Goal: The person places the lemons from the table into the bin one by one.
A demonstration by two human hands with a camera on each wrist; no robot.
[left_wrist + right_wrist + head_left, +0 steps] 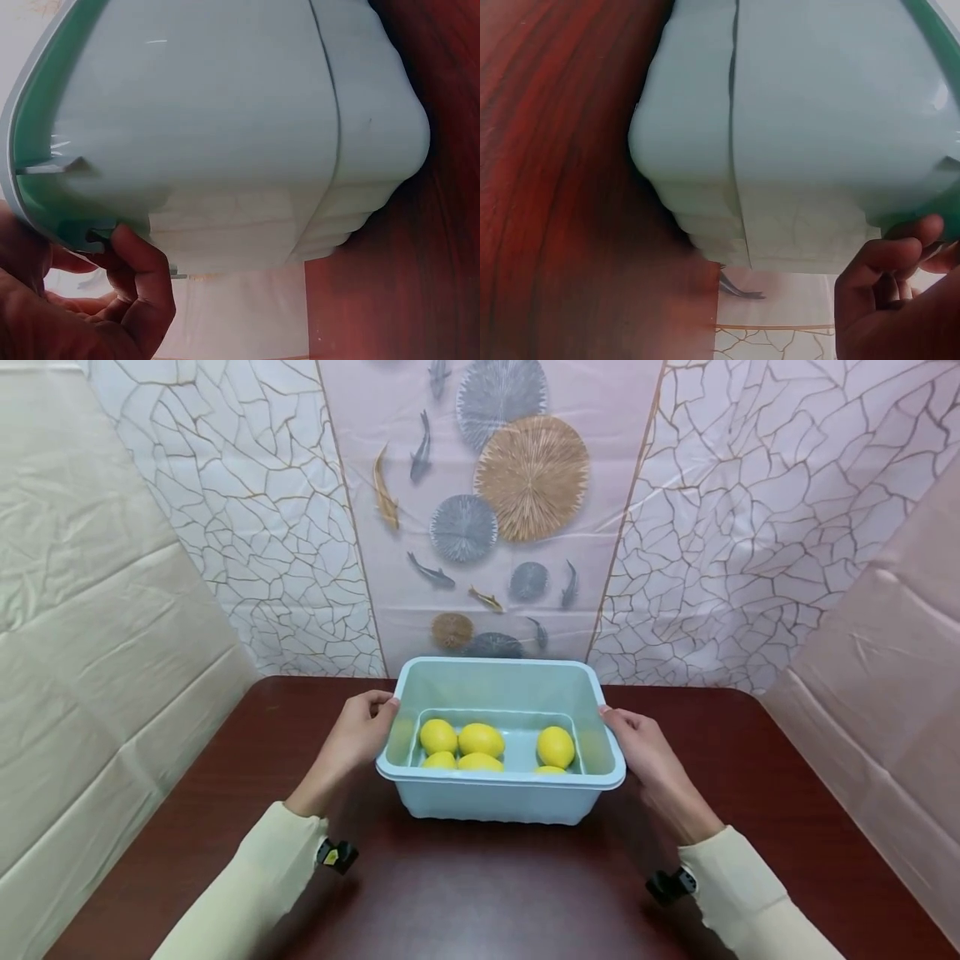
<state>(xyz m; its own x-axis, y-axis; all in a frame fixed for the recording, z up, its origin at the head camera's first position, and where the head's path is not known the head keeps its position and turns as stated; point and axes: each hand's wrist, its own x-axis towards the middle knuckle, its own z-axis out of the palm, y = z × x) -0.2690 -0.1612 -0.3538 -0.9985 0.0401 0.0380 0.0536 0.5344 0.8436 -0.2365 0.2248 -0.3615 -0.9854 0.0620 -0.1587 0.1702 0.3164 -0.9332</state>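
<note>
A pale blue-green plastic basin (495, 800) is at the far middle of the dark table. Several yellow lemons lie inside it: a group at the left, with one lemon (481, 741) in full view, and others at the right, such as this lemon (556, 747). The front wall partly hides the nearest ones. My left hand (363, 727) grips the left rim, its fingers curled under the lip in the left wrist view. On the opposite side, my right hand (647, 752) holds the right rim, fingertips bent beneath it in the right wrist view.
The reddish-brown table (480, 893) extends in front of the basin and to both sides. A patterned cloth backdrop (300, 527) hangs behind its back edge. Pale creased cloth (97, 635) encloses the left side, with similar cloth (877, 693) on the right.
</note>
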